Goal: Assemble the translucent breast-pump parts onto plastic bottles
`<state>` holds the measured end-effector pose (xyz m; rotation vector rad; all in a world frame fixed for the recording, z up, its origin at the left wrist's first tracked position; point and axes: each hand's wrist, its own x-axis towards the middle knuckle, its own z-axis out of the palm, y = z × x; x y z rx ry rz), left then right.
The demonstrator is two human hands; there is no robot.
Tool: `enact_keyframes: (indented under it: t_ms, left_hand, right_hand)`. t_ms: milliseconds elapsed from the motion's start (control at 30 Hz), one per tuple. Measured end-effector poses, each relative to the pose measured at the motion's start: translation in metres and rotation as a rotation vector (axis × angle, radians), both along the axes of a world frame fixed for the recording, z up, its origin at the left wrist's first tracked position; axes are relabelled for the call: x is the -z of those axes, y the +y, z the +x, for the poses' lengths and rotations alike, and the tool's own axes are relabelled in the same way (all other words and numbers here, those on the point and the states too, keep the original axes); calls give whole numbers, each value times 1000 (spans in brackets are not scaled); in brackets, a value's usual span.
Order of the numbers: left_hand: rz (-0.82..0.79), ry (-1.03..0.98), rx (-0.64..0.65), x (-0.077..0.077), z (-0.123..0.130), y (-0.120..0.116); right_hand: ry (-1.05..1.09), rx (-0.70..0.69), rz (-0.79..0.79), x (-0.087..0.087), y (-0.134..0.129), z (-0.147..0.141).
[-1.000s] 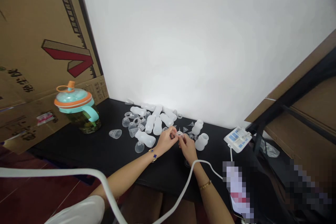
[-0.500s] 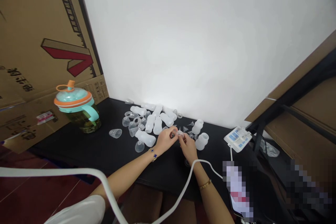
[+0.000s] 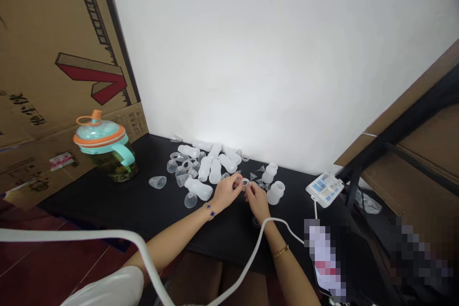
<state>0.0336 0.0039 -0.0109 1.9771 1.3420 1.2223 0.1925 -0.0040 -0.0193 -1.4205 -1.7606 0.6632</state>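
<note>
My left hand and my right hand meet over the black table, pinching a small clear plastic ring between their fingertips. Just behind them lies a loose heap of frosted plastic bottles, mixed with clear funnel-shaped cups and rings. One clear cup sits near my left wrist. A frosted bottle stands just beyond my right hand. A white tube crosses in front of my right forearm.
A teal and orange lidded tumbler stands at the left, before a cardboard sheet. A white control unit sits at the right. A pixelated dark object lies at lower right. A white wall rises behind.
The clear ring shows more plainly between my fingertips, and my right hand has shifted slightly to the right. The objects on the table have not visibly moved.
</note>
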Motion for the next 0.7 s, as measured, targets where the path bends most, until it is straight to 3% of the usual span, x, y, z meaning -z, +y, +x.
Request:
enact_keyframes:
  t_ms: [333, 700]
  left_hand:
    - [-4, -13, 18, 1, -1, 1]
    - [-7, -19, 22, 0, 2, -2]
  right_hand:
    - [-53, 33, 42, 0, 0, -1]
    - [111, 21, 48, 1, 2, 1]
